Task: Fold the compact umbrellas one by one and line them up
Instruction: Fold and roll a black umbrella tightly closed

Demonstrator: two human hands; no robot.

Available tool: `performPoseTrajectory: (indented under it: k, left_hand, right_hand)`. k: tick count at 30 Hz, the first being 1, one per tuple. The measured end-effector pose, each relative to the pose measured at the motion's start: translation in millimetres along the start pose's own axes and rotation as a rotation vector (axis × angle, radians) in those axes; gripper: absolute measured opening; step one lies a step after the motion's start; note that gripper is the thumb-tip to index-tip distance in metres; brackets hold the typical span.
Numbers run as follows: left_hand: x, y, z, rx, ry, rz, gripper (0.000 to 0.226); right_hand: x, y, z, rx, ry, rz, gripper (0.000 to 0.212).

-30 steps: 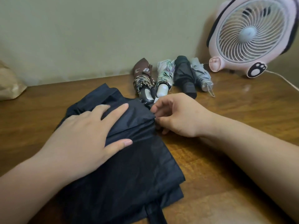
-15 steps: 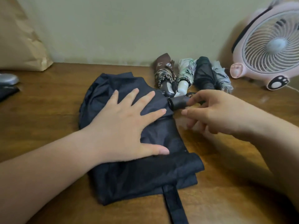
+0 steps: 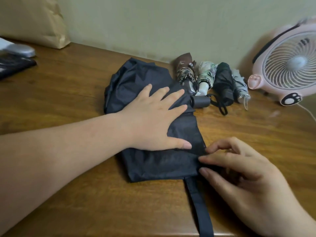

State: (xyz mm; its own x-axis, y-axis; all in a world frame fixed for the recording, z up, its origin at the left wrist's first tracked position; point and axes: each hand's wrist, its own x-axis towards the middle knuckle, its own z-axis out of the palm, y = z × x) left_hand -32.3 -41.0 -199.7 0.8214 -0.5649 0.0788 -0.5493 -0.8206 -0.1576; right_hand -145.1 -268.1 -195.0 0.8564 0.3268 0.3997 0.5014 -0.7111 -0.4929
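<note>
Umbrella, navy-blue fabric, compact type (image 3: 162, 165): lies flattened and partly folded on the brown wooden table (image 3: 68, 93), directly in front of you. Its stubby black cylindrical handle (image 3: 200, 101) sticks out at the far right; its dark closure strap (image 3: 200, 206) trails toward you off the near edge.

Left hand (image 3: 150, 120): yours, laid flat on the canopy, fingers straight and spread, pressing the cloth down.

Right hand (image 3: 248, 177): yours, fingers bent, tips meeting the near right corner of the fabric. You cannot tell from this view whether they pinch it or only touch it.

Folded umbrellas, four, side by side against the wall, just beyond the handle: brown patterned umbrella (image 3: 185, 71), white floral umbrella (image 3: 206, 74), black umbrella (image 3: 223, 81), pale grey umbrella (image 3: 240, 84).

Desk fan, pink, round grille, paw print on its foot (image 3: 290, 65): far right, beside the grey one.

Paper bag, tan (image 3: 37, 19): far left corner, against the wall.
</note>
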Motion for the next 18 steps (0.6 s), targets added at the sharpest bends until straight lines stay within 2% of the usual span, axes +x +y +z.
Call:
performPoseTrajectory:
  k: [3, 5, 7, 9, 11, 12, 16, 18]
  left_hand:
    - [-1, 2, 0, -0.021, -0.022, 0.006, 0.111]
    - [-2, 4, 0, -0.013, -0.018, 0.010, 0.109]
    - [-3, 5, 1, -0.007, -0.015, 0.006, 0.108]
    - [-3, 6, -1, -0.006, -0.015, 0.006, 0.108]
    - [-3, 6, -2, 0.017, -0.022, 0.010, 0.102]
    - [-3, 7, -3, 0.028, -0.017, 0.013, 0.098]
    - [-2, 3, -1, -0.027, 0.048, 0.005, 0.063]
    - [1, -1, 1, -0.034, 0.076, 0.007, 0.056]
  right_hand:
    - [-11, 5, 7, -0.263, -0.030, -0.179, 0.023]
    - [-11, -3, 1, -0.360, -0.007, -0.217, 0.029]
    - [-3, -20, -6, -0.338, 0.049, -0.231, 0.032]
    - [10, -42, -8, -0.239, 0.054, -0.246, 0.024]
    - [21, -58, 3, -0.232, -0.035, -0.265, 0.016]
    - [24, -63, 12, -0.268, -0.094, -0.265, 0.019]
    - [5, -69, 53, -0.438, -0.172, -0.186, 0.055]
    - [-10, -67, 68, -0.521, -0.197, -0.170, 0.063]
